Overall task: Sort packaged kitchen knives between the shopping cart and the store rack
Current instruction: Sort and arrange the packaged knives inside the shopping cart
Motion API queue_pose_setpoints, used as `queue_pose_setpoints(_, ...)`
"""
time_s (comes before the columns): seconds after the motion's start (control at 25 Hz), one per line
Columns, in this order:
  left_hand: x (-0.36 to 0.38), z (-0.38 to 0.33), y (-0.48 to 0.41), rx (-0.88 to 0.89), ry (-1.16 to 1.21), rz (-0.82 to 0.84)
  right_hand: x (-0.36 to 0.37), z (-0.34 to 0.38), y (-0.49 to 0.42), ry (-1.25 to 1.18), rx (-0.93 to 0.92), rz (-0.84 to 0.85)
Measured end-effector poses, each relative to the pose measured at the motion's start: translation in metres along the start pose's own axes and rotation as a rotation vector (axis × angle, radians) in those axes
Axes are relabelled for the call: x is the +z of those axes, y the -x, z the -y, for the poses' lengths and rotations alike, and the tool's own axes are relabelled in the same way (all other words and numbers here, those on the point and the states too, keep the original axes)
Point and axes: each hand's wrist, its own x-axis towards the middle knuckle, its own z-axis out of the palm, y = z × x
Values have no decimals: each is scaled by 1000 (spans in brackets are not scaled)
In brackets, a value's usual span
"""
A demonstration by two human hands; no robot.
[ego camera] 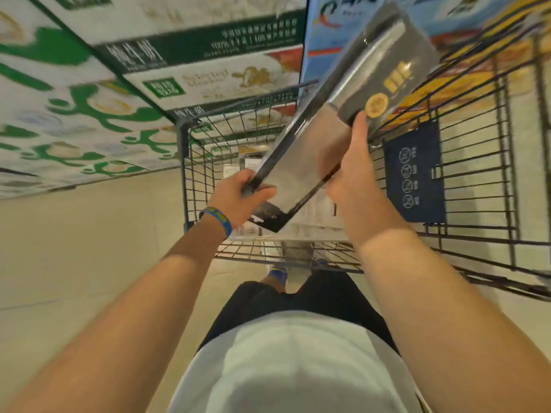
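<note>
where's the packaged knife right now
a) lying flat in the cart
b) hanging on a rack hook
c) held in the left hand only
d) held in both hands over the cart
d: the left hand grips the lower end of the knife package and the right hand holds its side, keeping it tilted in the air above the shopping cart.
</note>
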Motion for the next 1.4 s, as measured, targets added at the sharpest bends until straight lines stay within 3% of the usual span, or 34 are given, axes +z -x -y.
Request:
queue_pose_setpoints(0.08, -20, -17, 7, 145, -183, -63, -7, 15, 18, 39, 6, 50)
queue_pose_setpoints(0.16, -40, -34, 9, 214, -397, -111, -21, 33, 35, 346, -46, 20)
queue_pose_setpoints(0.2, -50, -43, 10, 249, -512, -159, -30, 41, 41, 567, -175, -56)
queue_pose_setpoints(0.28, -70, -67, 12, 387, -748, -275, -42, 55, 49, 910, -689, -224)
queue_pose_setpoints(0.36, -89, -102, 12, 493, -971, -254, -29, 64, 69, 1222, -1103, -127)
queue_pose_setpoints(0.4, -96, -122, 12, 525, -1083, -202, -17, 62, 74, 1442, -1151, 3)
queue_pose_setpoints(0.48, -99, -157, 16, 628, -1284, -127, 3, 56, 86, 1748, -1045, 199)
queue_pose_setpoints(0.56, -97, -188, 26, 792, -1369, -102, 5, 52, 93, 1649, -942, 263)
queue_pose_setpoints(0.6, -95, -200, 34, 910, -1320, -106, -1, 50, 95, 1511, -896, 274)
queue_pose_setpoints(0.68, -92, -213, 41, 1133, -1061, -323, -23, 50, 95, 1216, -790, 289)
queue_pose_setpoints(0.72, -88, -214, 43, 1130, -895, -500, -33, 54, 96, 1059, -741, 286)
queue_pose_setpoints(0.8, -63, -209, 53, 822, -524, -692, -59, 68, 96, 802, -621, 209)
queue_pose_setpoints(0.88, -9, -201, 66, 361, -129, -504, -82, 85, 98, 564, -530, 149)
queue_pose_setpoints(0.96, 52, -208, 73, 159, 231, -165, -103, 101, 100, 362, -493, 182)
queue_pose_setpoints(1.0, 75, -211, 73, 133, 340, -84, -109, 109, 101, 324, -466, 211)
queue_pose_setpoints(1.12, 113, -215, 65, 149, 391, -149, -138, 140, 96, 556, -472, 127)
queue_pose_setpoints(1.24, 117, -210, 66, 125, 473, -229, -191, 179, 69, 1084, -764, -290)
queue_pose_setpoints(1.28, 116, -205, 68, 109, 478, -270, -206, 184, 63, 1154, -751, -358)
queue_pose_setpoints(1.4, 108, -190, 78, 99, 398, -380, -213, 173, 58, 1085, -622, -281)
